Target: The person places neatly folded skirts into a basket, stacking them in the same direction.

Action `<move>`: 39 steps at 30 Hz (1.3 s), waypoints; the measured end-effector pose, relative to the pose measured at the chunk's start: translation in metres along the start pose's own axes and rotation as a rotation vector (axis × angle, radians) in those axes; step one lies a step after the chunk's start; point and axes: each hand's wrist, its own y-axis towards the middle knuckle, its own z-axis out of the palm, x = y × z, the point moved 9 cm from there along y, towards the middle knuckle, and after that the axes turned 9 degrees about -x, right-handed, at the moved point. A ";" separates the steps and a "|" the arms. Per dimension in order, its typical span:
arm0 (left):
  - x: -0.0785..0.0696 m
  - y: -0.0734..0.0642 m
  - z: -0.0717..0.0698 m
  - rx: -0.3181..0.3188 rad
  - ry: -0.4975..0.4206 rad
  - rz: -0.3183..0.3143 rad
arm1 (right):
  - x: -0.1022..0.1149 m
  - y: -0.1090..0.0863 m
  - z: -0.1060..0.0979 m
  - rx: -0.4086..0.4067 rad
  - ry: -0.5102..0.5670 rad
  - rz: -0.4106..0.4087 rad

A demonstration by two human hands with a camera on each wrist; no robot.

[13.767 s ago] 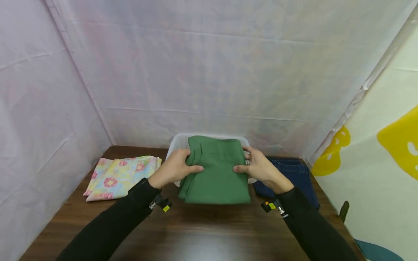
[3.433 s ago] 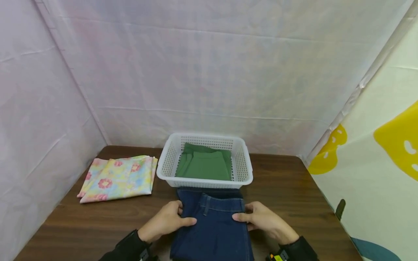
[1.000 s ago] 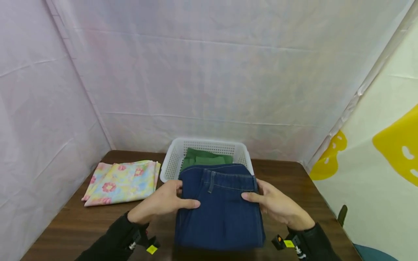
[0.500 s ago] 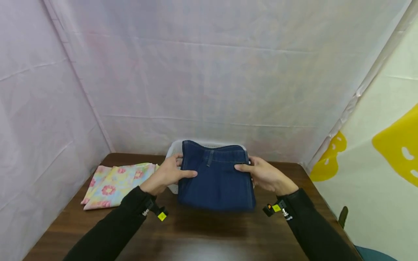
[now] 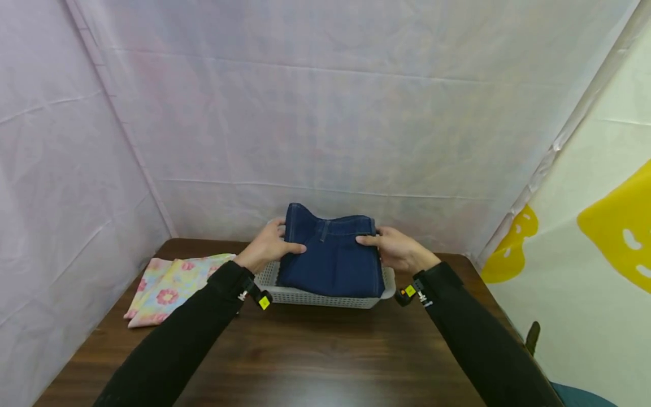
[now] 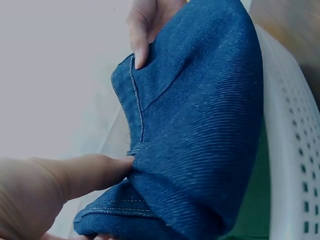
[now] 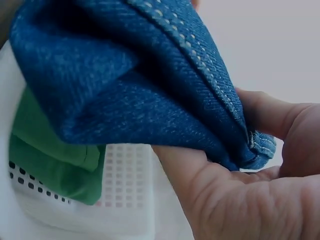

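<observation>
Folded blue jeans [image 5: 333, 257] hang over the white plastic basket [image 5: 320, 298], waistband toward the back wall. My left hand [image 5: 268, 244] grips their left edge, thumb on top and fingers beneath. On the opposite edge my right hand [image 5: 399, 249] holds them the same way. In the right wrist view the layered denim [image 7: 125, 95] is pinched between thumb and fingers, above a folded green cloth [image 7: 60, 155] lying in the basket. The left wrist view shows the jeans [image 6: 200, 115] sagging beside the basket's perforated wall [image 6: 295, 145].
A folded floral cloth [image 5: 173, 288] in pink, yellow and blue lies on the brown wooden table [image 5: 315, 356], left of the basket. A white sheet wall [image 5: 325, 113] rises close behind the basket. Another sheet with yellow shapes [image 5: 617, 226] borders the right side.
Earlier both hands held the green cloth at the basket, and it now lies inside. The jeans, first at the right, came to the front middle, then were lifted forward over the basket.
</observation>
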 end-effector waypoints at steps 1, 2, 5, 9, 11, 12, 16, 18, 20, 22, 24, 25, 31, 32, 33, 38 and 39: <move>0.000 0.003 0.001 -0.001 0.004 0.006 | -0.001 0.004 -0.001 -0.010 0.008 0.008; -0.001 0.006 0.001 -0.005 0.011 0.013 | -0.001 0.007 -0.003 -0.019 0.009 0.012; -0.002 0.015 0.003 -0.019 0.024 0.025 | -0.001 0.015 -0.006 -0.040 0.023 0.023; 0.001 0.023 0.006 -0.047 0.058 0.028 | -0.002 0.022 -0.008 -0.058 0.042 0.035; 0.003 0.026 0.007 -0.057 0.079 0.025 | -0.003 0.024 -0.009 -0.072 0.057 0.045; 0.005 0.026 0.008 -0.051 0.079 0.016 | -0.004 0.025 -0.010 -0.079 0.054 0.048; 0.017 0.023 0.014 0.027 0.090 -0.069 | -0.010 0.026 -0.014 -0.135 -0.046 0.050; 0.023 0.019 0.016 0.074 0.107 -0.105 | -0.010 0.023 -0.019 -0.172 -0.167 0.022; 0.026 0.015 0.015 0.091 0.149 -0.101 | -0.009 0.018 -0.021 -0.201 -0.287 -0.021; 0.025 0.011 0.012 0.086 0.198 -0.068 | -0.008 0.013 -0.024 -0.230 -0.399 -0.063; 0.023 0.007 0.008 0.073 0.233 -0.029 | -0.008 0.008 -0.024 -0.243 -0.483 -0.102; 0.022 0.005 0.006 0.064 0.252 -0.008 | -0.007 0.006 -0.023 -0.243 -0.514 -0.124; 0.016 -0.010 -0.007 0.026 0.345 0.113 | -0.007 -0.010 -0.017 -0.254 -0.600 -0.221; 0.015 -0.012 -0.009 0.015 0.357 0.133 | -0.008 -0.013 -0.016 -0.255 -0.607 -0.233; 0.014 -0.014 -0.012 0.002 0.367 0.155 | -0.008 -0.016 -0.014 -0.254 -0.624 -0.253; 0.011 -0.023 -0.027 -0.097 0.407 0.262 | -0.010 -0.031 -0.007 -0.255 -0.704 -0.397; 0.010 -0.025 -0.030 -0.119 0.413 0.285 | -0.010 -0.034 -0.006 -0.257 -0.721 -0.424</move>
